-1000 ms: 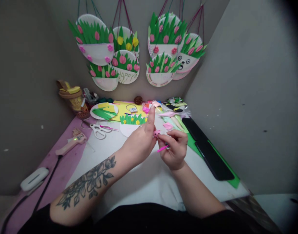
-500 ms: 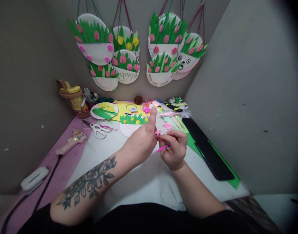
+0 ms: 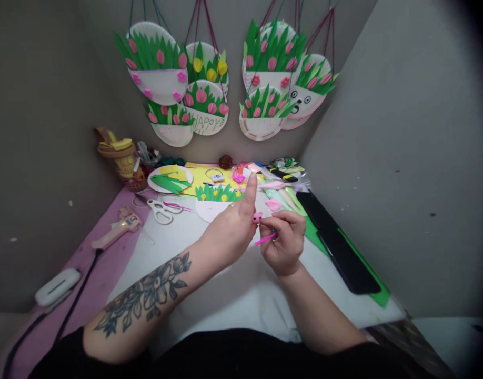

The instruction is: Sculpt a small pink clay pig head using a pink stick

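A small pink animal-like head (image 3: 257,217), with dark dots like eyes and little ears, is held up over the table's middle. My left hand (image 3: 231,234) grips it between thumb and fingers, one finger pointing straight up. From the right, my right hand (image 3: 288,241) reaches in with its thumb and a fingertip pinched together, touching the head's side. A thin bright pink stick (image 3: 265,239) lies tucked in the curled fingers of that hand and juts out to the left. Behind the hands lies a paper plate (image 3: 208,209) with green paper grass and yellow flowers.
White scissors (image 3: 161,211) and a pink glue gun (image 3: 117,231) lie on the left. A plate of green paper strips (image 3: 151,181) stands behind them. At right are a pink clay piece (image 3: 272,205) and a black folding case (image 3: 344,252). Plate baskets (image 3: 157,87) hang on the wall.
The whole view has shifted slightly. Both hands keep nearly the same pose around the pink head, with only a small movement of the right fingers against it.
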The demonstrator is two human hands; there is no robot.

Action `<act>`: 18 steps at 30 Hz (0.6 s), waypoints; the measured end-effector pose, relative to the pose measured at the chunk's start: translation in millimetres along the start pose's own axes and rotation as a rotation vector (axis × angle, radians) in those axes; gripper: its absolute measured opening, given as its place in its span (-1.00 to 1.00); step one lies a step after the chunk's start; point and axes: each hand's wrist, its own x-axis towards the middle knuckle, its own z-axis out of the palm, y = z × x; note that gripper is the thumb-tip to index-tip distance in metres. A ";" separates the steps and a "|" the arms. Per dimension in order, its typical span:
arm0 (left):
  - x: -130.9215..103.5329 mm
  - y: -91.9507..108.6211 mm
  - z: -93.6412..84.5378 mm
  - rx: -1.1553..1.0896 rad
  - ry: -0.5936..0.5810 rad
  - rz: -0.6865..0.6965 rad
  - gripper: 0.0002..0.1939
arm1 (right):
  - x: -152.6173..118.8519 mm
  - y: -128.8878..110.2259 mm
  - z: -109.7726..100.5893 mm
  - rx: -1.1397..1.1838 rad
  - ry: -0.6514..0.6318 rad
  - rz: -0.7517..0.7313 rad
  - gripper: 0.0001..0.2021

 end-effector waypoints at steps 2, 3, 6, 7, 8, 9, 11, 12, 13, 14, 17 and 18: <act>-0.1 -0.3 0.0 0.004 -0.007 -0.002 -0.10 | 0.6 -0.4 -0.1 0.008 0.007 0.006 -0.84; 0.0 -0.3 -0.1 0.006 -0.011 -0.001 -0.10 | 0.9 -0.5 -0.3 0.013 0.011 0.007 -0.84; 0.5 0.6 -0.8 0.005 -0.016 0.001 -0.09 | 1.4 -0.8 -0.8 0.026 0.016 0.007 -0.84; 0.7 1.0 -1.1 0.005 -0.015 0.000 -0.09 | 1.3 -0.8 -1.1 0.027 0.017 0.009 -0.83; 1.0 1.3 -1.4 0.004 -0.013 -0.001 -0.08 | 1.1 -0.7 -1.4 0.027 0.019 0.014 -0.83; 1.1 1.6 -1.6 0.001 -0.014 -0.001 -0.08 | 0.8 -0.7 -1.6 0.029 0.022 0.021 -0.82; 1.1 1.7 -1.8 -0.007 -0.017 -0.001 -0.09 | 0.1 -0.6 -2.3 0.033 0.032 0.033 -0.81; 1.0 1.6 -1.7 -0.011 -0.020 -0.001 -0.09 | -0.2 -0.7 -2.8 0.037 0.035 0.038 -0.81; 0.8 1.3 -1.6 -0.016 -0.024 -0.002 -0.09 | -0.4 -0.9 -3.5 0.041 0.039 0.041 -0.81; 0.6 1.1 -1.6 -0.020 -0.025 -0.005 -0.09 | -0.5 -1.2 -4.3 0.045 0.044 0.046 -0.81; 1.0 0.7 -2.3 -0.032 -0.029 -0.028 -0.08 | 0.3 -2.4 -7.4 0.055 0.077 0.083 -0.81; 1.5 0.9 -3.0 -0.034 -0.034 -0.040 -0.07 | 0.9 -2.6 -8.4 0.061 0.095 0.105 -0.81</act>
